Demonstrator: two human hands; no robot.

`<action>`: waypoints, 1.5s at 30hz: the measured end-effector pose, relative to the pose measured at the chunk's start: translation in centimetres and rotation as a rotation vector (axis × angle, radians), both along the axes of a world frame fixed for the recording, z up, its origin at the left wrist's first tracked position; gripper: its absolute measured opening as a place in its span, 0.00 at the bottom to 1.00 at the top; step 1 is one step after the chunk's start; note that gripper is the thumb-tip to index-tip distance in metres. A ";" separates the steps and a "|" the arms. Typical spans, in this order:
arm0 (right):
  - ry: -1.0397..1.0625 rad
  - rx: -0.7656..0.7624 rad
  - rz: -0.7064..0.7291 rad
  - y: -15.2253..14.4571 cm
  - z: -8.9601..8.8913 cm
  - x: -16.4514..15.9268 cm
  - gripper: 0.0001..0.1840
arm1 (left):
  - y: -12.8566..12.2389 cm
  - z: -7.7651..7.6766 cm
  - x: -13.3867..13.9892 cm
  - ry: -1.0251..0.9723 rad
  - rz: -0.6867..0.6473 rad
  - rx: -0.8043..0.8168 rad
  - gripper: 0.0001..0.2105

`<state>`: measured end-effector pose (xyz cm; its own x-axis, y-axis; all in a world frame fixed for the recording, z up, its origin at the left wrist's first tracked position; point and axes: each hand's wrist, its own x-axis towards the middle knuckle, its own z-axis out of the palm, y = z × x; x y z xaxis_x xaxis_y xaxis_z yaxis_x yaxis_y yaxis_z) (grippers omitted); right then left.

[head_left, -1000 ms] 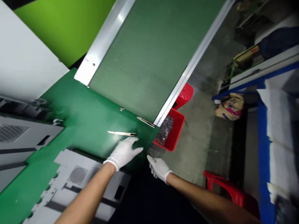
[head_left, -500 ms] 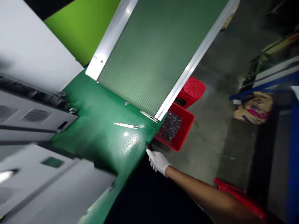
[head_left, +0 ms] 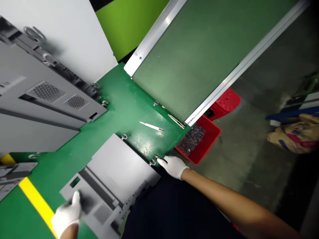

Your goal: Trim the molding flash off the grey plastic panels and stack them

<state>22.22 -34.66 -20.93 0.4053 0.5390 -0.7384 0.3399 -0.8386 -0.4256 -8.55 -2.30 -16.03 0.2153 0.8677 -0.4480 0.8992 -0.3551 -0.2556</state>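
Since a second ago the gray panel (head_left: 122, 162) has swung round, its notched edge now toward the person's dark clothing (head_left: 171, 205); the left hand (head_left: 67, 214), missing from view half a second ago, is back at the panel's far-left end. The panel lies flat on the green table (head_left: 84, 149), near the person; the left hand's thumb reaches over its end, but I cannot tell whether that grip is closed on it or merely rests there. The right hand (head_left: 174, 167), gloved in white like the left, has its grip closed around a small tool (head_left: 157, 156), the tip pointing over the table beside the panel's corner; past it lie a slim knife (head_left: 152, 126) and, by the conveyor belt (head_left: 194, 66), a pair of tweezers (head_left: 176, 121); more gray panels (head_left: 42, 113) stand at the left; below the belt's corner sits a red bin (head_left: 210, 136) holding small dark pieces (head_left: 194, 136), a red stool (head_left: 228, 101) just behind.
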 end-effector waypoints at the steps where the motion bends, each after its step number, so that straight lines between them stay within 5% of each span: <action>1: -0.002 -0.014 0.024 -0.3 0.0 -0.1 0.39 | -0.8 -0.1 1.9 -0.030 0.045 0.061 0.33; 4: 0.027 -0.044 0.081 -1.2 -0.3 -0.7 0.40 | -4.2 -0.2 10.8 -0.451 -0.202 -0.069 0.30; 6: 0.044 -0.043 0.099 -1.8 -0.5 -1.1 0.40 | -6.9 -1.2 17.2 -0.553 -0.551 -0.483 0.26; 9: 0.055 -0.018 0.111 -2.1 -0.8 -1.4 0.39 | -10.1 -3.9 24.1 -0.332 -0.844 -0.875 0.26; 12: 0.080 -0.017 0.107 -2.0 -1.2 -1.6 0.40 | -11.2 -6.6 27.0 -0.050 -0.845 -1.033 0.26; 16: 0.125 -0.014 0.095 -1.6 -1.9 -2.1 0.40 | -11.1 -8.0 27.9 0.033 -0.781 -1.113 0.21; 29: 0.119 0.051 0.125 -0.2 -3.3 -2.8 0.43 | -10.7 -8.7 27.6 0.059 -0.707 -1.133 0.25; 38: 0.031 0.070 0.280 0.6 -2.8 -1.3 0.44 | -10.2 -9.2 27.8 0.009 -0.677 -1.223 0.24; 45: 0.089 0.031 0.068 0.9 -2.7 -2.2 0.42 | -9.5 -9.4 27.6 -0.036 -0.632 -1.279 0.25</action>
<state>20.02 -33.81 -23.66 0.3008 0.5859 -0.7525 0.3555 -0.8011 -0.4816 19.09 -11.83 -25.41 0.4352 -0.3670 -0.8221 0.5049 -0.6566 0.5604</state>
